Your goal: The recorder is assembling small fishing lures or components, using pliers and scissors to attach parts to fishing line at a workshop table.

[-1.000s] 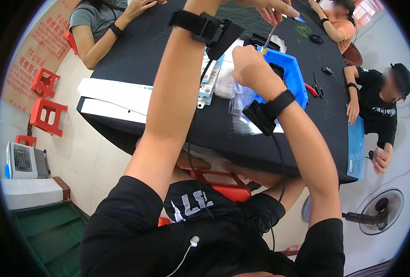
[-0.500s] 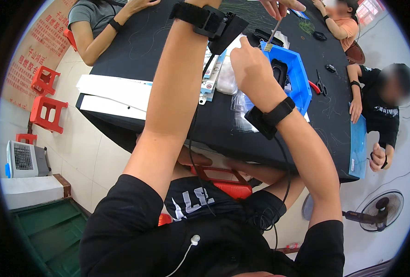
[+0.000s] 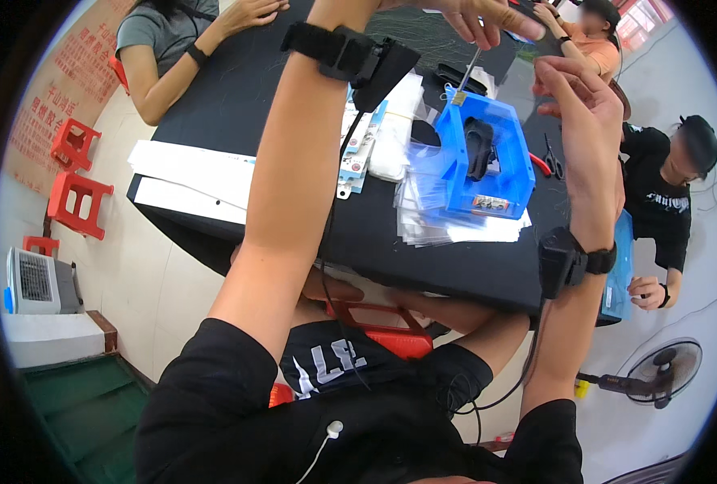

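My left hand (image 3: 475, 14) is raised over the black table (image 3: 261, 105) and pinches a thin grey cable (image 3: 470, 68). The cable hangs down and ends in a small gold plug (image 3: 459, 98) at the rim of a blue plastic bin (image 3: 513, 173). A black part (image 3: 479, 149) lies inside the bin. My right hand (image 3: 586, 109) is lifted to the right of the bin, its fingers apart and curled, with nothing seen in it. Both wrists carry black strapped devices with wires.
A stack of clear plastic bags (image 3: 447, 226) lies under the bin, with white packets (image 3: 395, 133) to its left. Red-handled scissors (image 3: 545, 160) lie at the right. White sheets (image 3: 189, 173) hang over the table's near edge. Other people sit at the far left (image 3: 165, 48) and at the right (image 3: 665, 194). There are red stools (image 3: 72, 189) and a floor fan (image 3: 657, 371).
My right hand has left the cable above the blue bin and swung out to the right, opening up. My left hand still holds the cable from above.
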Available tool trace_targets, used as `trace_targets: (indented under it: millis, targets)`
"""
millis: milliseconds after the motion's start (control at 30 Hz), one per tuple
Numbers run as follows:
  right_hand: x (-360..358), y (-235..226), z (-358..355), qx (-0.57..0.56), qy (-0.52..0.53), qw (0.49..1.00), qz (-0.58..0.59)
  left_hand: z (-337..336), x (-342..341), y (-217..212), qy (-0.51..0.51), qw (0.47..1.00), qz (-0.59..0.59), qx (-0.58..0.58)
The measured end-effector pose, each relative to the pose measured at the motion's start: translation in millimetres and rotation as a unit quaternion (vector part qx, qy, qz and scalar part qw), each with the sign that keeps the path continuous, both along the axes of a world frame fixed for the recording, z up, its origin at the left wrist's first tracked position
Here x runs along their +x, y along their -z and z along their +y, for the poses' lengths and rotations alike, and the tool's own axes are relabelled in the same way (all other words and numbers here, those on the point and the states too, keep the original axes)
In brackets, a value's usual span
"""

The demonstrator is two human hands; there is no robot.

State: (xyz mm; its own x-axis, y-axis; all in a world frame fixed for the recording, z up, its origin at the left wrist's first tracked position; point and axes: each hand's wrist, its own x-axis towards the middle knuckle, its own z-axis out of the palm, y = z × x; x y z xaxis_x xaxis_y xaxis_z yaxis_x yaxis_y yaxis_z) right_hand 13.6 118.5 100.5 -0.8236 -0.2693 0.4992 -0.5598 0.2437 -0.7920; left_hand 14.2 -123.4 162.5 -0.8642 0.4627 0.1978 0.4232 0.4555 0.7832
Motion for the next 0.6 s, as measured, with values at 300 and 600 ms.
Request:
trace_targets:
  millis: [300, 600]
  targets:
    - [-21, 22, -13, -0.224, -0.051, 0.973, -0.012, 12, -1, 5, -0.003, 0.996, 0.014, 0.086]
    - [20, 36, -13, -0.022, -0.259, 0.93, -0.26, 14, -4, 7, -0.032, 0.994, 0.006, 0.103]
